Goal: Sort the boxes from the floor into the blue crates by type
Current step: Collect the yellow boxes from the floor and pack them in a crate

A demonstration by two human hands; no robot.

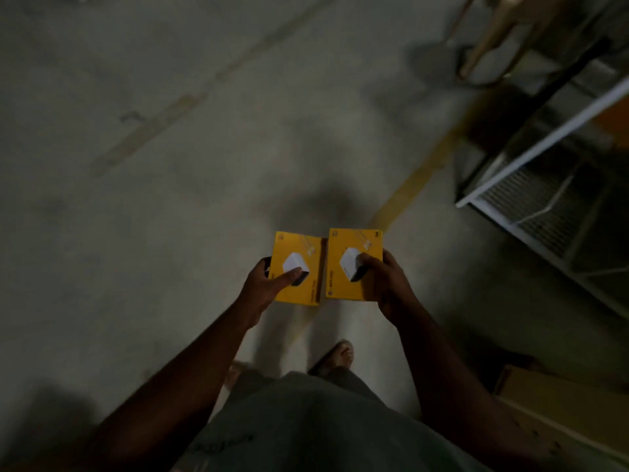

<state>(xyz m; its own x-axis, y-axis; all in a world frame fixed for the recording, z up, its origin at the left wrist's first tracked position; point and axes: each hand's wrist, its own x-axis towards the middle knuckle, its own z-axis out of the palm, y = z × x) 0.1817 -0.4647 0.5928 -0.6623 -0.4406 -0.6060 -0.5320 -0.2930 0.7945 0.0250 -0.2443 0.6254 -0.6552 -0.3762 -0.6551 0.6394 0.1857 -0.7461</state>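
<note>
Gripping one yellow box [308,253] in left hand [262,284], matching box [354,247] in right hand [384,281], print unreadable

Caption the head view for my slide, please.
Left hand and right hand each hold a yellow box.

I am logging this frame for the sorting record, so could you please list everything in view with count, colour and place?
boxes: two, yellow with a white charger pictured, side by side at centre, left box and right box, one in each hand
floor: one, grey concrete, throughout
line: one, yellow, painted on the floor, running to upper right
rack: one, white-framed with wire mesh, right edge
carton: one, brown, lower right
left hand: grips left box
right hand: grips right box
foot: in a sandal, below the boxes
</note>
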